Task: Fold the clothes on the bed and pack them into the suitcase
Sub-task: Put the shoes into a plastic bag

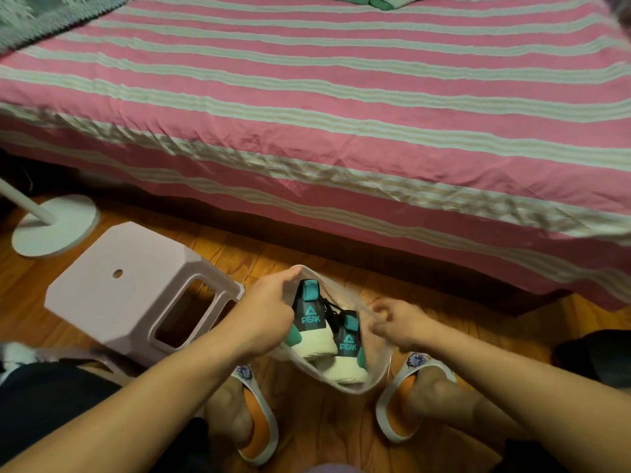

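A thin clear plastic bag hangs open above the wooden floor in front of the bed. Inside it sit two dark sneakers with teal trim and pale soles, heels up. My left hand pinches the bag's left rim. The right rim is pinched by my right hand, fingers curled. A green and white garment lies at the far top edge of the pink striped bed. No suitcase is in view.
A pale plastic stool stands on the floor at my left. Behind it is a white round lamp base with its pole. My feet in orange slippers are under the bag. A dark object lies at the right edge.
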### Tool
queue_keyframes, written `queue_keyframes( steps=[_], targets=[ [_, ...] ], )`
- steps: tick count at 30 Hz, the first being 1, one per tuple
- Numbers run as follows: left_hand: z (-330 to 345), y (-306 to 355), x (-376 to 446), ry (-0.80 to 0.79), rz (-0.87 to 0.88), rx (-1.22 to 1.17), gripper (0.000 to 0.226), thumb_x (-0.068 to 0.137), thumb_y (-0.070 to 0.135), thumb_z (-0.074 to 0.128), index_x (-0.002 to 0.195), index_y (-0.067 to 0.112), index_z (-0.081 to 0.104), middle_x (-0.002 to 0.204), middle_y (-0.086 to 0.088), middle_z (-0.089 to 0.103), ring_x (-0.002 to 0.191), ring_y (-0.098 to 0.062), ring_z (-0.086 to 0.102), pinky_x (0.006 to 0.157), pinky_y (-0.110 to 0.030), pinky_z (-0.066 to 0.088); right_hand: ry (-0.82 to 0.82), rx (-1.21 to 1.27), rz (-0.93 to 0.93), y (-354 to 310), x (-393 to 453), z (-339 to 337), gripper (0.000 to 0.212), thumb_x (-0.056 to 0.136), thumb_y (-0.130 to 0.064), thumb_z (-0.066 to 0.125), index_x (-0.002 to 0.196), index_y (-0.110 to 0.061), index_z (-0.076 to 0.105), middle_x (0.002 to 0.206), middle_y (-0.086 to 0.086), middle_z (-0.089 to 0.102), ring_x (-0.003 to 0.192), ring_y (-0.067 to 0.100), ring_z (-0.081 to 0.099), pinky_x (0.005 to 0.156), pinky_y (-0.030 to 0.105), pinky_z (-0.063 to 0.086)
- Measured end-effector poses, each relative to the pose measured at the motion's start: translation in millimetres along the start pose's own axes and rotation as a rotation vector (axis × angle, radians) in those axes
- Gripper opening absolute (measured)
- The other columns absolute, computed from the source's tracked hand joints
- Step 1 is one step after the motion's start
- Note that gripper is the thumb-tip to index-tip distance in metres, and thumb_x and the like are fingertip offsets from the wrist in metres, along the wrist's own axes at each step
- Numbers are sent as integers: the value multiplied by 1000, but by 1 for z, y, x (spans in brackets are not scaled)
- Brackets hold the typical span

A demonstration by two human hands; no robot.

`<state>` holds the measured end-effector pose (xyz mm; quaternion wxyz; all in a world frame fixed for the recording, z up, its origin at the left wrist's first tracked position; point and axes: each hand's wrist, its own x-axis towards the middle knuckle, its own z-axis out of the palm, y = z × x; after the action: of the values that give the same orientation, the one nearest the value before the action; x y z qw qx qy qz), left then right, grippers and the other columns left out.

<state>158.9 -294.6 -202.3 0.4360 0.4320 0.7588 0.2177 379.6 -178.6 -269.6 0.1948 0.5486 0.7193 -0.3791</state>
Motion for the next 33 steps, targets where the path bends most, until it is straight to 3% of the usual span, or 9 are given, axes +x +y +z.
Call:
queue_keyframes(
  steps=[1, 3, 7, 10, 15, 20, 27, 30, 33],
  targets=[
    [1, -2, 0, -12, 23, 30, 84, 86, -20, 42, 147, 38, 46, 147, 10, 51, 139, -13, 43, 99, -26, 49, 31, 31, 16, 3, 3, 7, 21, 98, -35, 62, 108, -17, 66, 102, 5, 68, 83, 19, 69, 64, 34, 58],
    [0, -3, 0, -18, 37, 177, 80, 89, -13, 52, 154, 31, 38, 154, 3, 45, 143, -18, 40, 111, -32, 44, 219, -18, -44, 0, 5, 8, 23, 101, -29, 57, 80, -22, 65, 81, -1, 66, 73, 16, 65, 55, 31, 50],
    [17, -15, -3, -158, -1, 261, 70, 93, -9, 49, 150, 30, 45, 145, 4, 52, 131, -16, 52, 107, -31, 47, 382, -15, -14, 2, 1, -14, 14, 91, -22, 55, 87, -21, 68, 87, 2, 66, 82, 25, 64, 66, 32, 50],
    [45, -25, -5, -290, 23, 289, 69, 94, -6, 51, 149, 35, 44, 143, 11, 52, 127, -9, 54, 101, -23, 50, 275, -29, 143, 15, 8, -22, 17, 88, -19, 55, 93, -14, 70, 95, 10, 67, 86, 31, 64, 69, 32, 50],
    [45, -31, 27, -5, 1, 71, 72, 92, -14, 48, 151, 27, 41, 144, 6, 51, 133, -13, 50, 93, -21, 51, 396, -15, 110, 21, 21, -19, 14, 90, -21, 56, 94, -20, 69, 94, 6, 65, 95, 34, 65, 73, 33, 47],
    [41, -29, 41, 11, 34, 96, 76, 90, -19, 44, 153, 25, 42, 155, -2, 44, 142, -20, 42, 88, -20, 50, 374, 185, -65, 38, 30, -33, 11, 87, -27, 70, 84, -25, 60, 78, -1, 68, 73, 23, 65, 65, 35, 51],
    [-2, -52, 72, 161, -39, 163, 41, 89, -11, 51, 83, 25, 71, 126, -3, 64, 125, -24, 55, 104, -45, 49, 147, 480, -316, 32, 40, -56, 19, 86, 2, 72, 103, -7, 72, 86, 9, 76, 74, 12, 68, 74, 22, 53],
    [-5, -61, 73, 178, 31, 206, 37, 82, -15, 50, 78, 21, 61, 102, 2, 59, 107, -23, 57, 91, -44, 52, 381, 183, -396, 37, 48, -61, 2, 90, -16, 73, 92, -18, 73, 91, -8, 70, 83, -1, 60, 75, 5, 40],
    [3, -60, 69, 240, 127, 215, 30, 90, -7, 50, 90, 23, 48, 97, 1, 54, 94, -22, 56, 71, -31, 46, 419, 289, -440, 43, 51, -56, 6, 94, -16, 68, 88, -18, 68, 106, -7, 67, 97, 4, 59, 82, 5, 38]
  ],
)
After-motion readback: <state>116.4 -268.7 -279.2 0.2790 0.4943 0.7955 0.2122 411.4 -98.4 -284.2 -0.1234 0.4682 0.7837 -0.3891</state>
